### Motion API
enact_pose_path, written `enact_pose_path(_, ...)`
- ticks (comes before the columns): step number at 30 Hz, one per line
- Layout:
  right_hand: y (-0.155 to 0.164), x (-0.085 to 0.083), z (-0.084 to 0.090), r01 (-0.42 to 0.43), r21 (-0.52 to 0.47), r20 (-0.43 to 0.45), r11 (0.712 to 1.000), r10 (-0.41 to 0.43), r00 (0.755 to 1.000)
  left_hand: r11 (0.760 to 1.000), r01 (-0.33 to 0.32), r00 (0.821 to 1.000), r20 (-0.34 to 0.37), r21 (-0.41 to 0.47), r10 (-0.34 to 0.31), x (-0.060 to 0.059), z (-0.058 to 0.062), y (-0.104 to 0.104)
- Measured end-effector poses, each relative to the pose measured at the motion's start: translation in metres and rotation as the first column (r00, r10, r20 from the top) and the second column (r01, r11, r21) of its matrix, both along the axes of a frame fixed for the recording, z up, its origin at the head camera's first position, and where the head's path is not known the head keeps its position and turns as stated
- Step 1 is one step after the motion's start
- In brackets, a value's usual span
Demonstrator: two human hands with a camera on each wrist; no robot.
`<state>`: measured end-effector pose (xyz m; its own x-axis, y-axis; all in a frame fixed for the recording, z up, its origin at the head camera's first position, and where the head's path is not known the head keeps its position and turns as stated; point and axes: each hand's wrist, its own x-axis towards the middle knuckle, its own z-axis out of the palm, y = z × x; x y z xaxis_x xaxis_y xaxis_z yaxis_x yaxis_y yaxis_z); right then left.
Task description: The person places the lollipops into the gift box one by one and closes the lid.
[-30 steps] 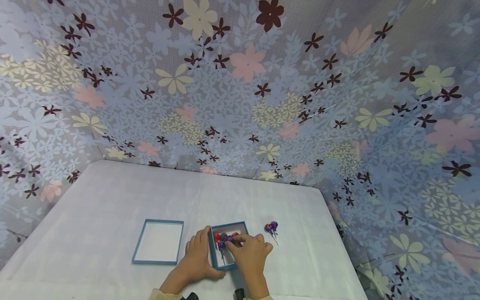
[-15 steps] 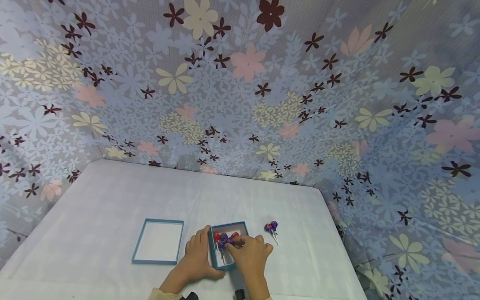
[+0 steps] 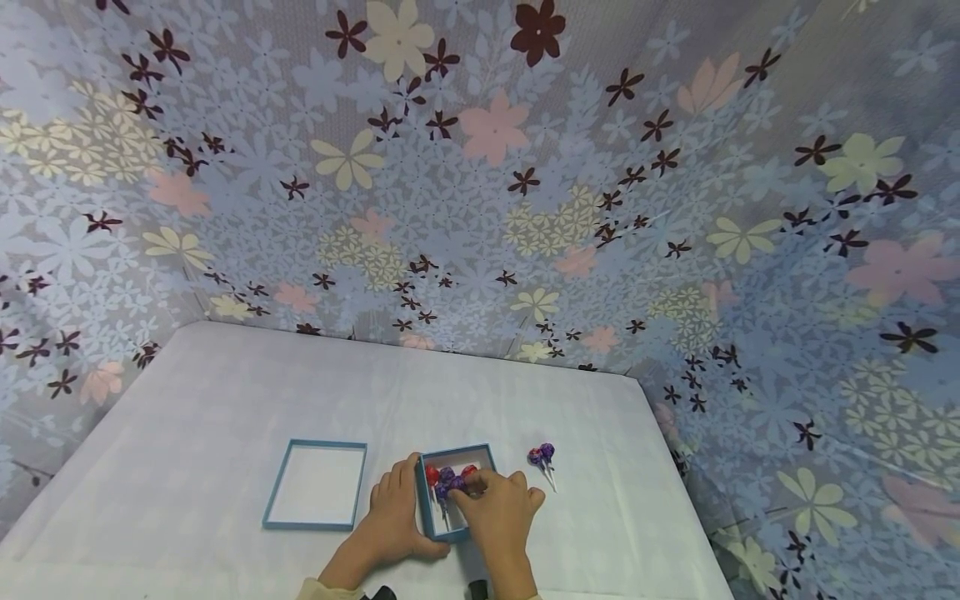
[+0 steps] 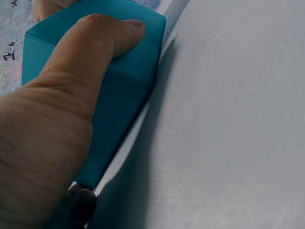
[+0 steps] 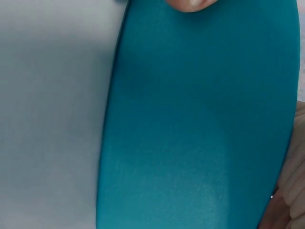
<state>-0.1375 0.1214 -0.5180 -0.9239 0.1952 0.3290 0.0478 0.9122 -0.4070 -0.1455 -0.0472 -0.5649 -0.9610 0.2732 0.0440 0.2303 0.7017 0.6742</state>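
A teal-blue open box (image 3: 430, 517) with a white inside stands on the table in the head view. Several lollipops (image 3: 432, 474) with red and purple wrappers lie in it, their white sticks toward the near side. My left hand (image 3: 393, 517) holds the box at its near left corner, fingers along the left wall. In the left wrist view its thumb (image 4: 102, 40) presses the teal near wall. My right hand (image 3: 501, 510) reaches over the right wall and pinches a purple lollipop (image 3: 458, 482) inside; the fingers partly hide it. The right wrist view shows mostly the box's outer wall (image 5: 200, 124).
The matching shallow lid (image 3: 315, 526), white inside with a teal rim, lies to the left of the box. Two lollipops (image 3: 545, 454), red and purple, lie on the white-covered table (image 3: 615, 517) to the right. A flower-patterned curtain (image 3: 450, 208) rises behind the table and at its sides.
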Motion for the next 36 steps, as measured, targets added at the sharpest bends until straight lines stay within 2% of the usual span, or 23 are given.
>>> enact_pose_path(18,0.001,0.0,0.002,-0.028,0.016,0.017,0.999,0.028,0.999,1.0,0.002,1.0,-0.019,-0.015,-0.003,-0.001,-0.004,0.001)
enact_pose_path(32,0.012,-0.002,0.005,-0.073,-0.115,0.028,0.991,0.076,0.997,1.0,-0.001,1.0,-0.004,-0.024,0.001,-0.002,-0.004,0.001)
enact_pose_path(36,0.013,-0.004,0.005,-0.086,-0.159,-0.018,0.984,0.084,0.996,1.0,0.0,1.0,0.001,-0.019,0.0,-0.002,-0.003,0.0)
